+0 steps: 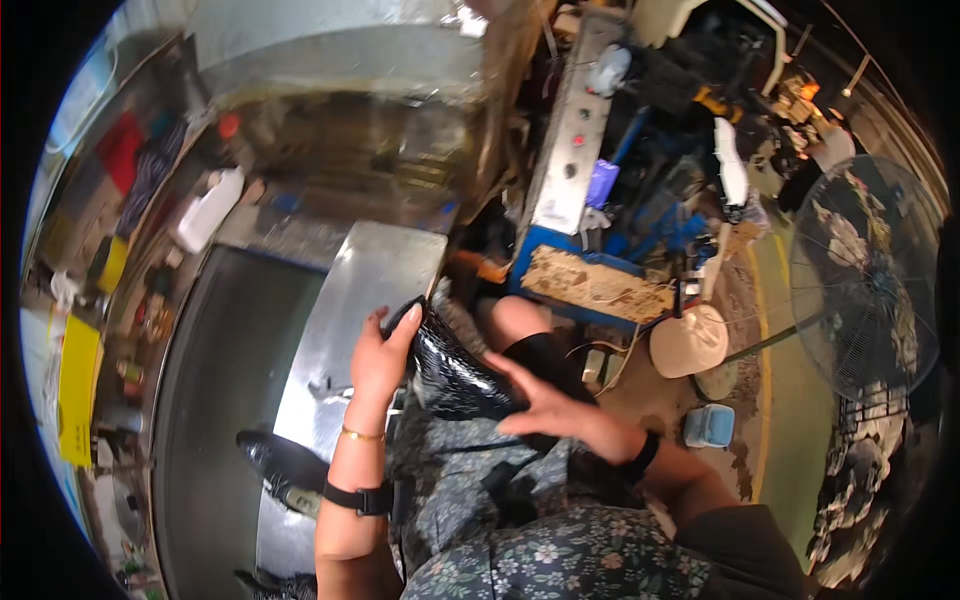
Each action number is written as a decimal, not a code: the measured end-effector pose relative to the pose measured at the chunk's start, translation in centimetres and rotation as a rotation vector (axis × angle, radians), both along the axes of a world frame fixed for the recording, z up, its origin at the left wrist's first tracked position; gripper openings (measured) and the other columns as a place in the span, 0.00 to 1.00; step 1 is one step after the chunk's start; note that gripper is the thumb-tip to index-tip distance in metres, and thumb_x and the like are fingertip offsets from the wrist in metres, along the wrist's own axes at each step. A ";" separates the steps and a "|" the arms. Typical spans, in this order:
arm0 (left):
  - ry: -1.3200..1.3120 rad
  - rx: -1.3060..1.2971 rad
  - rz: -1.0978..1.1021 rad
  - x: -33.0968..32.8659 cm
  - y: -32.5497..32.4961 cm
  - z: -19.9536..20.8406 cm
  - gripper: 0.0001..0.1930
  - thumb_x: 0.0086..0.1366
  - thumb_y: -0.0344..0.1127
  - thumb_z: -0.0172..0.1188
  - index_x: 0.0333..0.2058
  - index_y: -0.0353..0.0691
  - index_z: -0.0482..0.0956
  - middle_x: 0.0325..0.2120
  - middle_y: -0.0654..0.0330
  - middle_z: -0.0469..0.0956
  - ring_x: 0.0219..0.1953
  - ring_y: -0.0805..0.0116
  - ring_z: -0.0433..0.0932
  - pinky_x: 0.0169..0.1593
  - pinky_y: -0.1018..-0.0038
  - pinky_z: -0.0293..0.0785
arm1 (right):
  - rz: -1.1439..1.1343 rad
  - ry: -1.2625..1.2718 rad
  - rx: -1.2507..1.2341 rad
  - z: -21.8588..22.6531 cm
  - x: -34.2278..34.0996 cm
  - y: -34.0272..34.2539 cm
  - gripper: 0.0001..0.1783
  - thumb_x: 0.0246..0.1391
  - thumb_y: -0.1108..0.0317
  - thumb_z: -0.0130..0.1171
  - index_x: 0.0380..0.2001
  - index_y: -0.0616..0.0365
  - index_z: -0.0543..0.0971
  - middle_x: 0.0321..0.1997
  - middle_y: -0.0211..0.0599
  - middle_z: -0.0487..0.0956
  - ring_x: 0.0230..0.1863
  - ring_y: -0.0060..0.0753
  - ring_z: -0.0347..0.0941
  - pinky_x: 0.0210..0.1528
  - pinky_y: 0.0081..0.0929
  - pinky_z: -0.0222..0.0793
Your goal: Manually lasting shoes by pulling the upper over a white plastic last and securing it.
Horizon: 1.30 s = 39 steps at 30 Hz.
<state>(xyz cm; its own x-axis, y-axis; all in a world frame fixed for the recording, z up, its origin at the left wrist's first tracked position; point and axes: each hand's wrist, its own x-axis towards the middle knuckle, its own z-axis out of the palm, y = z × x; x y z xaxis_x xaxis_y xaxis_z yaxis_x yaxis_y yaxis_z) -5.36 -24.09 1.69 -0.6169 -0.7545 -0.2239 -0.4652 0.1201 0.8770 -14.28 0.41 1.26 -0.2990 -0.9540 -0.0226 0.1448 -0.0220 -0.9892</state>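
While both hands meet near the lower middle of the frame, a glossy black piece of patent material (450, 372), shaped rather like a shoe upper, sits between them. The left hand (380, 355) comes up from the lower edge with its fingers curled over the piece's upper left end, thumb tucked behind, so it has a closed grip on that end. A thin gold bangle and a black wrist strap show on that forearm. The right hand (550, 400) reaches in from the lower right, fingers stretched out nearly flat and pressed along the piece's right side; it lies against the material rather than wrapping round it, and whether the thumb pinches underneath cannot be told.

Just left of the piece, a shiny metal bench (350, 300) runs from the frame's centre down toward the lower left. Another dark glossy piece (280, 460) lies on its lower part, near the left forearm. Farther up and left stands a white plastic jug (208, 210). Right of centre there is a blue machine (600, 190) with a grey control panel, and below it a worn wooden board (595, 285). At the right edge stands a large wire-caged fan (865, 270), with a small pale blue box (710, 425) on the floor near its base. Flower-print fabric (560, 555) fills the bottom centre.
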 end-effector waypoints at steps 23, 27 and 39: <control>0.412 0.424 0.218 1.2 -5.3 -2.4 0.27 0.61 0.46 0.63 0.54 0.36 0.70 0.46 0.52 0.77 0.45 0.65 0.79 0.50 0.66 0.74 | -1.221 1.210 1.043 14.4 -39.1 14.5 0.54 0.34 0.44 0.72 0.66 0.43 0.62 0.58 0.59 0.68 0.56 0.57 0.69 0.56 0.43 0.66; -0.421 -0.464 0.281 5.1 -6.3 -4.7 0.52 0.46 0.51 0.74 0.60 0.28 0.54 0.46 0.39 0.76 0.49 0.41 0.76 0.55 0.58 0.71 | -1.211 1.238 0.670 12.0 -38.2 15.6 0.47 0.37 0.56 0.71 0.64 0.46 0.65 0.56 0.54 0.70 0.56 0.56 0.68 0.56 0.41 0.67; 0.487 0.092 -0.205 -5.9 7.1 2.6 0.58 0.46 0.39 0.75 0.68 0.35 0.44 0.63 0.48 0.59 0.64 0.61 0.61 0.65 0.68 0.58 | -0.160 0.549 0.003 3.4 -4.3 2.3 0.64 0.43 0.47 0.72 0.70 0.60 0.40 0.65 0.49 0.60 0.63 0.47 0.62 0.65 0.43 0.57</control>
